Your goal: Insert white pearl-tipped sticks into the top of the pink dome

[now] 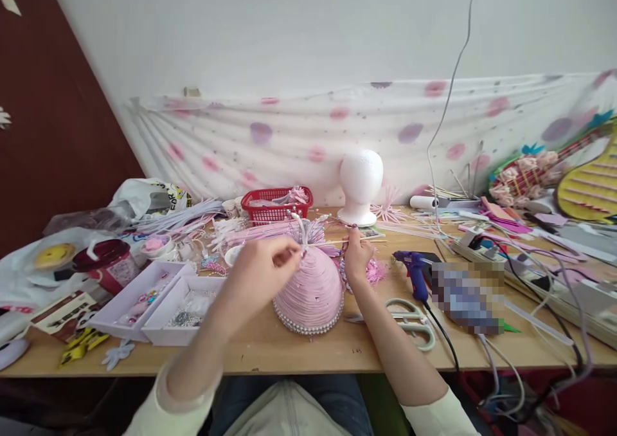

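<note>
A pink domed piece [308, 291], wound in cord and edged with silvery beads, stands on the wooden table. Thin stems with small beads rise from a grey-white tuft [303, 231] at its top. My left hand [263, 269] is at the upper left of the dome, fingers pinched together near its tip; what they hold is too small to name. To the right of the dome, my right hand [357, 256] is raised with its fingers closed by the thin stems, its grip too small to make out. Pink tinsel [375, 271] lies behind my right wrist.
A white foam head [361, 185] and a red basket [277, 213] stand at the back. White trays [179, 314] of beads lie left. Scissors [415, 323], a blue glue gun [415, 274], cables and a power strip [535, 288] lie right.
</note>
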The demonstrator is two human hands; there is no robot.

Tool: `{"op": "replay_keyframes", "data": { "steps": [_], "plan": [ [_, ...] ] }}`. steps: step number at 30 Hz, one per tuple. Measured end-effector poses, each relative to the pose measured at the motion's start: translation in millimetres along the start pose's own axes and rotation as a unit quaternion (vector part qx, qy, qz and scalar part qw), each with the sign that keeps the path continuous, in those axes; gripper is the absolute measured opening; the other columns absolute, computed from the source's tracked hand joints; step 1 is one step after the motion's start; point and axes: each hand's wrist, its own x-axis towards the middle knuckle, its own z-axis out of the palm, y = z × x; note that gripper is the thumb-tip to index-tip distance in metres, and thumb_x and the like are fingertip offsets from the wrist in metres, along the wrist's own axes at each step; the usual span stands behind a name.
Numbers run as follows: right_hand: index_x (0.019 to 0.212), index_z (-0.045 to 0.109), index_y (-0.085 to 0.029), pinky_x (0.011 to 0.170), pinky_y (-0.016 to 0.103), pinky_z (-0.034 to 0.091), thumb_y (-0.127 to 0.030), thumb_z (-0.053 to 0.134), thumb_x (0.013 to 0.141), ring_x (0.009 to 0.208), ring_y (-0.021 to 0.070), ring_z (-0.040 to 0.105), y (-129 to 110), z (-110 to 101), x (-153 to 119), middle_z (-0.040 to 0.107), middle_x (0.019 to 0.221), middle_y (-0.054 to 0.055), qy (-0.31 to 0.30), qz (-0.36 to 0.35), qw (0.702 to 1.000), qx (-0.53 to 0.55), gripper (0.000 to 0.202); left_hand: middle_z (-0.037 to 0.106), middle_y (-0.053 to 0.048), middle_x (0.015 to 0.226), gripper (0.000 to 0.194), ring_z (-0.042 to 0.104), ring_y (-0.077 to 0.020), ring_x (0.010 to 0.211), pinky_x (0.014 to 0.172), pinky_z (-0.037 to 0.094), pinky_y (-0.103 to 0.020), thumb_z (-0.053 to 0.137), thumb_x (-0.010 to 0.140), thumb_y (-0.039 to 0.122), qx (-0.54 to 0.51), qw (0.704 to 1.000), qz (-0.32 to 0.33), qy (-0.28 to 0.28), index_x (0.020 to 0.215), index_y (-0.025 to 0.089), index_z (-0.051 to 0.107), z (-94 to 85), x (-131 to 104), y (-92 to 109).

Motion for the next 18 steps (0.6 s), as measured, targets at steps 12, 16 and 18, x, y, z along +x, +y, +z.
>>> {"op": "replay_keyframes", "data": {
  "steps": [12, 16, 18],
  "plan": [
    [0.059, 0.045, -0.021, 0.034, 0.02, 0.028, -0.055, 0.057, 0.08, 0.033, 0.0071, 0.036, -2.9, -0.4, 2.2, 0.041, 0.04, -0.009, -0.023, 0.03, 0.995, 0.089, 0.042, 0.058, -0.01, 0.133, 0.037, 0.048, -0.0261, 0.128, 0.108, 0.043, -0.049, 0.058, 0.082, 0.012, 0.037, 0.991, 0.118, 0.049, 0.118, 0.018, 0.06, 104.6, -38.5, -36.9],
    [0.058, 0.044, -0.022, 0.033, 0.02, 0.029, -0.052, 0.06, 0.079, 0.033, 0.007, 0.035, -9.0, -0.6, 0.7, 0.04, 0.039, -0.009, -0.016, 0.032, 0.992, 0.124, 0.041, 0.058, -0.009, 0.131, 0.037, 0.049, -0.025, 0.125, 0.108, 0.043, -0.048, 0.057, 0.082, 0.009, 0.03, 0.991, 0.116, 0.053, 0.117, 0.018, 0.061, 106.1, -37.9, -38.8],
    [0.058, 0.043, -0.022, 0.032, 0.02, 0.028, -0.05, 0.06, 0.08, 0.032, 0.0071, 0.033, -12.5, -0.7, 0.2, 0.039, 0.038, -0.01, -0.01, 0.05, 0.988, 0.146, 0.04, 0.058, -0.009, 0.13, 0.036, 0.049, -0.025, 0.125, 0.107, 0.044, -0.048, 0.057, 0.081, 0.009, 0.022, 0.992, 0.113, 0.054, 0.116, 0.018, 0.062, 106.1, -38.1, -39.3]
  ]
}}
